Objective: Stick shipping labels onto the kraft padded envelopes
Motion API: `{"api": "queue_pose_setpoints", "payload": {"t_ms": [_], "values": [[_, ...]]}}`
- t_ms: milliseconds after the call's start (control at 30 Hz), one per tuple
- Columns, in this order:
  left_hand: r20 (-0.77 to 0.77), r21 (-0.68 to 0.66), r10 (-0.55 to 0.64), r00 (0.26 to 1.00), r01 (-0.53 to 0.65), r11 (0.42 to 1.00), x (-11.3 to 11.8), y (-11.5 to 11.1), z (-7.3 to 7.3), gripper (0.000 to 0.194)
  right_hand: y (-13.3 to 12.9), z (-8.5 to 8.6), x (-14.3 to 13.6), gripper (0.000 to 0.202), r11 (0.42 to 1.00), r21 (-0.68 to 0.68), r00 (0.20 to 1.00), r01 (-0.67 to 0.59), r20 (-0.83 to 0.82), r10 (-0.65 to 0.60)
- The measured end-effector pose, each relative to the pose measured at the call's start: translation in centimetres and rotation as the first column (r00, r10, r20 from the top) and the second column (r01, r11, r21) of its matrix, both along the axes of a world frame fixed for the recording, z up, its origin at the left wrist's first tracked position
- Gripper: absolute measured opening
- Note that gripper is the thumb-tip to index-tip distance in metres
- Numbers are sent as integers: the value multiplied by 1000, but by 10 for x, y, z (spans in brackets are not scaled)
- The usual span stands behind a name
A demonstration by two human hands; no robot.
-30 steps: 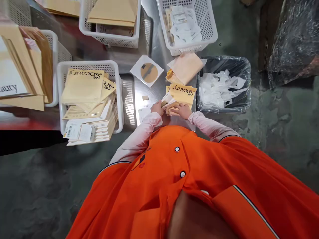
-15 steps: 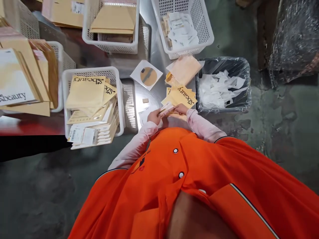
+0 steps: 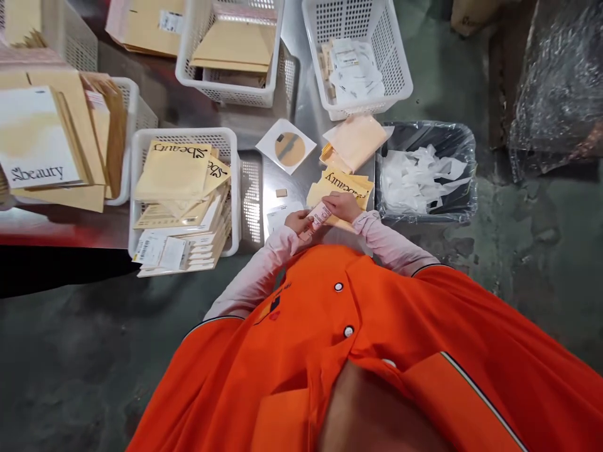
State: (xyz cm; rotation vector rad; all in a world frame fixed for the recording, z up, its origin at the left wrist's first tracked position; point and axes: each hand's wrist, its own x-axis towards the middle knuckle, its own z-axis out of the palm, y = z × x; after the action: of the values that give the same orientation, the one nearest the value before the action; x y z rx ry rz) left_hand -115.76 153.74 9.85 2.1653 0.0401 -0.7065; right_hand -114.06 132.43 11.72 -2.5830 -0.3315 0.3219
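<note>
Between my two hands is a small pinkish printed packet (image 3: 320, 215), narrow and tilted; its exact kind is unclear. My left hand (image 3: 298, 222) closes on its lower left end. At its upper right end, the fingers of my right hand (image 3: 343, 205) are closed on it. Yellow printed envelopes (image 3: 346, 181) lie fanned out just beyond and partly beneath my right hand. A white sheet with small print (image 3: 281, 215) rests on the metal table beside my left hand. Farther off are a small brown piece (image 3: 281, 193) and a white square with a brown disc (image 3: 288, 147).
On the left, a white basket (image 3: 235, 188) holds stacked envelopes, with more baskets behind. A basket of white labels (image 3: 358, 72) stands at the back. Right of the table edge is a lined bin (image 3: 426, 213) of white scraps. Pink-topped packets (image 3: 360, 138) lie near it.
The packet has turned in my hands, and its pink printed face shows more clearly. My right hand has shifted slightly over it. The whole view has moved a little to the left.
</note>
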Motion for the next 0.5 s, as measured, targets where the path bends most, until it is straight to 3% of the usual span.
{"api": "queue_pose_setpoints", "payload": {"t_ms": [133, 233, 333, 400, 500], "values": [[51, 40, -18, 999, 16, 999, 2, -15, 16, 47, 14, 14, -5, 30, 978, -61, 979, -199, 32, 201], [161, 185, -36, 986, 6, 983, 4, -26, 32, 88, 30, 18, -10, 33, 964, -96, 967, -248, 38, 252], [217, 105, 34, 976, -58, 993, 13, -15, 43, 128, 36, 15, -13, 33, 984, -57, 984, -169, 45, 172], [120, -106, 179, 977, -166, 980, 19, 7, 47, 127, 35, 12, -13, 33, 993, -29, 993, -111, 47, 112], [-145, -347, 284, 948, -317, 883, 19, 42, 50, 86, 34, 11, -14, 32, 997, 67, 998, -33, 64, 28]]}}
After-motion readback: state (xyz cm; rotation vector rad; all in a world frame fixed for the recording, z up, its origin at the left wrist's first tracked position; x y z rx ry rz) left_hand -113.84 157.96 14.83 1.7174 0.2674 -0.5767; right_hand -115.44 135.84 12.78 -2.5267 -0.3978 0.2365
